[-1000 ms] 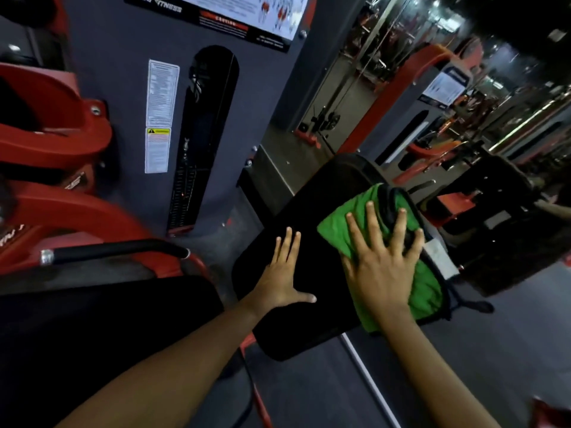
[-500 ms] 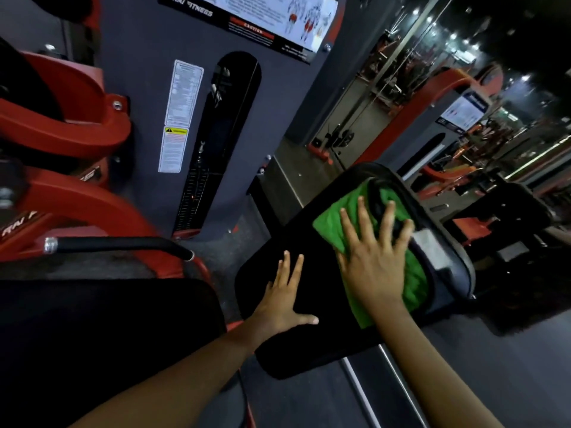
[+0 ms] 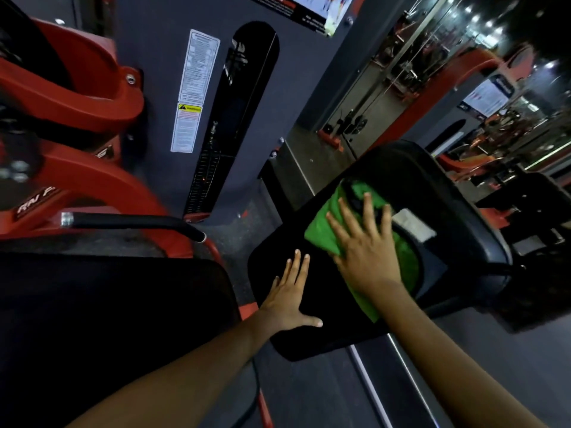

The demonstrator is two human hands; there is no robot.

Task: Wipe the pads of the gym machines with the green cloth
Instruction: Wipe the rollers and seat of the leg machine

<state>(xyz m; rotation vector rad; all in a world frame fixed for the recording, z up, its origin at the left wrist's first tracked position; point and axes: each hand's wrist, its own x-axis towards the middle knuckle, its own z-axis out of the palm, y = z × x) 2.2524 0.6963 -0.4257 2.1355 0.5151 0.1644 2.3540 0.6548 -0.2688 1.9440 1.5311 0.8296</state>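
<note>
On the black pad point(image 3: 312, 335) at centre right, one green cloth point(image 3: 323, 230) spread flat, mostly under the right hand point(image 3: 366, 257), well clear of the left hand point(image 3: 289, 299) beside it. Right hand released, fingers straight and fanned, palm pressing the cloth down onto the pad. Left hand also released, fingers straight and together, thumb out, resting flat on the bare pad just left of the cloth. Two hands, one cloth, two black pads in reach: this one and a second pad point(image 3: 108, 319) at lower left, beyond a black handle bar point(image 3: 133, 222).
</note>
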